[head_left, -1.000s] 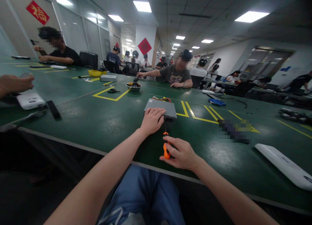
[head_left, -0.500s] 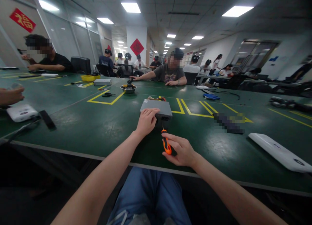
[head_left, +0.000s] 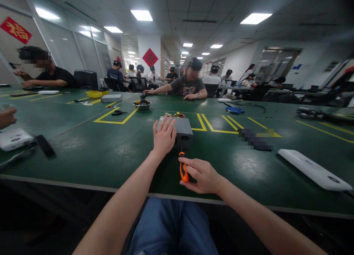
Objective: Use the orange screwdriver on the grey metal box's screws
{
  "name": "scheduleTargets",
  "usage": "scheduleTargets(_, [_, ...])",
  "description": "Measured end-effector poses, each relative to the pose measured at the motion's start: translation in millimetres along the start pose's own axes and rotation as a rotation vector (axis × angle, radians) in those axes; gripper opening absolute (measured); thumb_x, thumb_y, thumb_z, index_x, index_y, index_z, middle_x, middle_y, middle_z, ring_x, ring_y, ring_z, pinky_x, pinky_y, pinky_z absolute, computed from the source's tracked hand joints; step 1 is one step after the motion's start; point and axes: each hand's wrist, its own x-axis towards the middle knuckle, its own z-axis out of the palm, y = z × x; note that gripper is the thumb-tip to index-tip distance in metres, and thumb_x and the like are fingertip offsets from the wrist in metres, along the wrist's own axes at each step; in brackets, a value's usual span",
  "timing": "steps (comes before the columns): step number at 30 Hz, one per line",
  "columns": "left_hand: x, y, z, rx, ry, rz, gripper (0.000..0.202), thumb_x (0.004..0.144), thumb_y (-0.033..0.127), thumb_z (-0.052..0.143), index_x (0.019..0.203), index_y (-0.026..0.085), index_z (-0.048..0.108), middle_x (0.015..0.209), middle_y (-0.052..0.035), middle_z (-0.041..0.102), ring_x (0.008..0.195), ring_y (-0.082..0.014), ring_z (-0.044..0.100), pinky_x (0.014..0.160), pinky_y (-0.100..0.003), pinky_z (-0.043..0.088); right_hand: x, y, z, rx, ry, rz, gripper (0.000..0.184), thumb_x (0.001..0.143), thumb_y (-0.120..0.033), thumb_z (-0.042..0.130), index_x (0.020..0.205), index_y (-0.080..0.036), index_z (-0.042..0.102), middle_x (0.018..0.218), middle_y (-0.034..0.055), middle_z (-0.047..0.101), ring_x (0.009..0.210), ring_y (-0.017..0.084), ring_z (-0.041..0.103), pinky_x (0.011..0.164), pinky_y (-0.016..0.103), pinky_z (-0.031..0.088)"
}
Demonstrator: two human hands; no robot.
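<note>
A grey metal computer power supply [head_left: 183, 126] lies on the green table, its socket face toward me and a bundle of coloured wires behind it. My left hand [head_left: 165, 137] rests on the left part of its top, fingers stretched out and slightly apart. In my right hand [head_left: 200, 175] is an orange and black screwdriver [head_left: 183, 171], held by the handle between thumb and fingers. Its thin shaft points away from me at the near face of the power supply. Whether the tip sits in a screw is too small to tell.
A metal bowl [head_left: 142, 105] with parts stands beyond, near a co-worker's outstretched hand. White devices lie at right [head_left: 312, 169] and left [head_left: 16, 139]. Blue cable [head_left: 234, 110], a yellow tray [head_left: 94, 94] and a grey box [head_left: 111, 98] are farther back. Another person's hand shows at the left edge.
My left hand has shifted left on the power supply's top and its fingers have straightened and spread. The right hand keeps the screwdriver at the near face. The whole view has turned slightly.
</note>
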Motion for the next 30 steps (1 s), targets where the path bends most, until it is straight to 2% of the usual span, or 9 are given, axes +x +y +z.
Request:
scheduleTargets(4, [1,-6,2.6,0.026,0.014,-0.041,0.039,0.090,0.029,0.038,0.128,0.025,0.046,0.137,-0.0056,0.045,0.133,-0.0234,0.030,0.111,-0.050,0.011,1,0,-3,-0.047,-0.040,-0.008,0.031,0.085,-0.035,0.049,0.109,-0.015,0.048,0.109,0.0178,0.058,0.097,0.022,0.061,0.074,0.032,0.054])
scheduleTargets(6, [1,-12,4.5,0.016,0.053,-0.115,0.040,0.089,0.029,0.039,0.129,0.024,0.045,0.140,-0.0065,0.041,0.135,-0.0253,0.027,0.111,-0.051,0.013,1,0,-5,-0.052,-0.062,-0.001,0.034,0.086,-0.035,0.046,0.114,-0.015,0.049,0.112,0.0177,0.057,0.101,0.023,0.060,0.076,0.033,0.054])
scheduleTargets(8, [0,-18,6.8,-0.034,0.101,-0.259,0.045,0.087,0.031,0.042,0.131,0.023,0.041,0.144,-0.0091,0.034,0.134,-0.0285,0.028,0.108,-0.051,0.022,1,0,-5,-0.048,-0.073,0.003,0.034,0.086,-0.034,0.045,0.114,-0.015,0.050,0.113,0.0176,0.056,0.102,0.023,0.059,0.077,0.033,0.054])
scheduleTargets(11, [0,-25,10.6,-0.183,0.089,-0.424,0.057,0.085,0.033,0.046,0.138,0.021,0.029,0.148,-0.0126,0.023,0.131,-0.0306,0.032,0.100,-0.048,0.036,0,-1,-4,-0.044,-0.045,-0.017,0.030,0.085,-0.031,0.048,0.109,-0.013,0.050,0.109,0.0174,0.059,0.094,0.021,0.062,0.073,0.031,0.055])
scheduleTargets(14, [0,-29,13.8,-0.293,0.055,-0.516,0.059,0.084,0.030,0.047,0.138,0.020,0.028,0.140,-0.0125,0.039,0.127,-0.0283,0.040,0.100,-0.045,0.039,1,-1,-3,-0.034,0.012,-0.012,0.029,0.083,-0.031,0.052,0.105,-0.013,0.048,0.106,0.0175,0.062,0.084,0.019,0.064,0.068,0.029,0.055])
scheduleTargets(16, [-1,-31,15.4,-0.330,0.038,-0.535,0.056,0.083,0.029,0.047,0.136,0.019,0.032,0.136,-0.0117,0.046,0.122,-0.0264,0.047,0.100,-0.042,0.040,1,-1,-3,-0.035,0.029,-0.001,0.028,0.082,-0.033,0.053,0.102,-0.014,0.048,0.104,0.0173,0.063,0.082,0.019,0.065,0.067,0.029,0.055])
scheduleTargets(21, [-3,-35,18.4,-0.342,0.078,-0.488,0.047,0.083,0.028,0.049,0.129,0.021,0.043,0.129,-0.0091,0.053,0.118,-0.0238,0.051,0.099,-0.040,0.042,1,1,-4,-0.100,-0.016,-0.020,0.025,0.084,-0.032,0.050,0.103,-0.016,0.051,0.102,0.0160,0.061,0.090,0.020,0.063,0.069,0.030,0.054])
scheduleTargets(25, [-3,-35,19.9,-0.314,0.071,-0.463,0.042,0.083,0.028,0.049,0.125,0.021,0.048,0.126,-0.0083,0.056,0.117,-0.0228,0.052,0.097,-0.038,0.044,-1,3,-3,-0.111,-0.028,-0.018,0.028,0.084,-0.032,0.049,0.106,-0.016,0.052,0.105,0.0156,0.059,0.092,0.021,0.061,0.070,0.032,0.054])
scheduleTargets(30, [-2,-33,21.4,-0.318,0.058,-0.444,0.034,0.083,0.026,0.049,0.116,0.020,0.054,0.125,-0.0089,0.056,0.119,-0.0221,0.050,0.100,-0.039,0.041,0,1,-4,-0.111,-0.026,-0.025,0.025,0.084,-0.034,0.049,0.101,-0.016,0.054,0.102,0.0151,0.060,0.090,0.021,0.061,0.070,0.032,0.054])
